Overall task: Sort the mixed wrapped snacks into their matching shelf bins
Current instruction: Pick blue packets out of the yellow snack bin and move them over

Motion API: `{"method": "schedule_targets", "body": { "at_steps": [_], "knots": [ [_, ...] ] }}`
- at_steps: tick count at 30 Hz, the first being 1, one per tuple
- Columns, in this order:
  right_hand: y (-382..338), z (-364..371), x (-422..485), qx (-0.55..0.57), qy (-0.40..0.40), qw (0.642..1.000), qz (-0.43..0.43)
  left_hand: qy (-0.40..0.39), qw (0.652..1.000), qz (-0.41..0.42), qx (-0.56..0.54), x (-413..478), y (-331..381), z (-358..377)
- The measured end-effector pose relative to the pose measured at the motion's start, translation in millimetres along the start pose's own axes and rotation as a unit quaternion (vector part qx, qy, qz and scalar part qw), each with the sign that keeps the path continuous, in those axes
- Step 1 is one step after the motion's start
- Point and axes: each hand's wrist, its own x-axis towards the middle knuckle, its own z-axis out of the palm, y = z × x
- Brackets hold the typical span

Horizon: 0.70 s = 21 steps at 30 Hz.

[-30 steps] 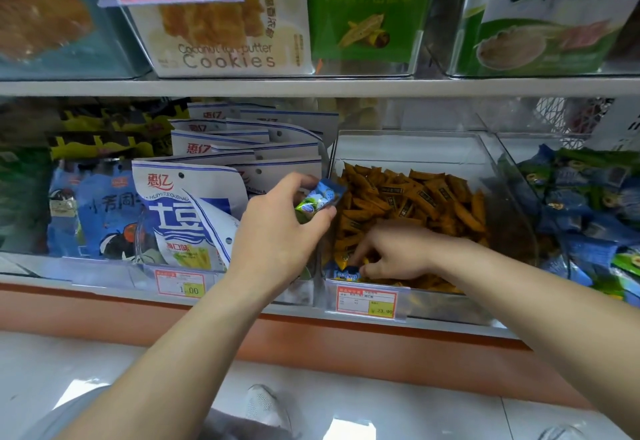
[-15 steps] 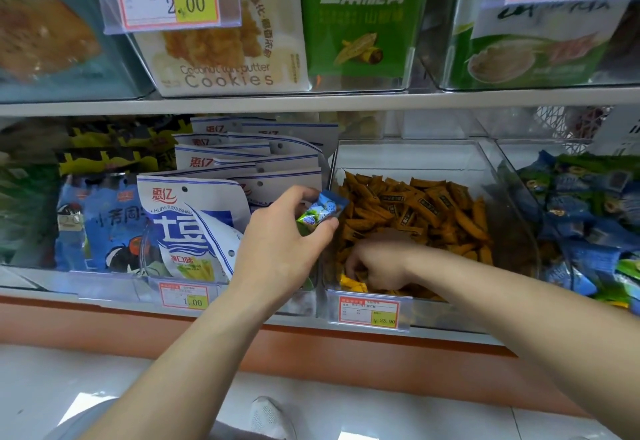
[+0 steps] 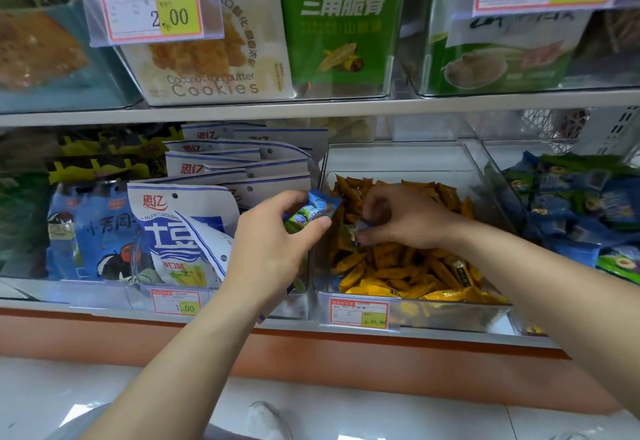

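My left hand (image 3: 273, 245) grips a bunch of small blue-and-green wrapped snacks (image 3: 310, 213) in front of the clear bin (image 3: 408, 159) that holds orange wrapped snacks (image 3: 412, 263). My right hand (image 3: 398, 218) is raised over the left part of that bin, and its curled fingers pinch another small blue wrapper (image 3: 363, 225) next to my left hand. A bin of blue and green wrapped snacks (image 3: 581, 207) lies to the right.
White-and-blue snack bags (image 3: 187, 228) stand in the bin left of my hands, with blue pouches (image 3: 93, 232) further left. Price tags (image 3: 358, 311) hang on the bin fronts. An upper shelf (image 3: 311, 107) carries cookie and green boxes. My shoe (image 3: 266, 420) shows on the floor.
My right hand has risen out of the orange snacks with a small blue wrapper and moved left toward my left hand. The left hand has stayed in place with its snacks.
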Motion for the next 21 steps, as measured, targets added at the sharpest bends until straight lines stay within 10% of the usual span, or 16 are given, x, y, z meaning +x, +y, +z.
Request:
{"method": "schedule_targets", "body": {
  "at_steps": [6, 14, 21],
  "knots": [
    [-12, -18, -28, 0.158, 0.069, 0.984, 0.052, 0.001, 0.995, -0.019, -0.098, 0, 22, 16],
    [-19, -33, -103, 0.615, 0.078, 0.771, 0.144, -0.037, 0.983, 0.04, -0.177, -18, 78, 77],
    [11, -56, -149, 0.526, 0.183, 0.818, 0.147, -0.151, 0.967, 0.051, -0.197, -24, 114, 111]
  ]
}}
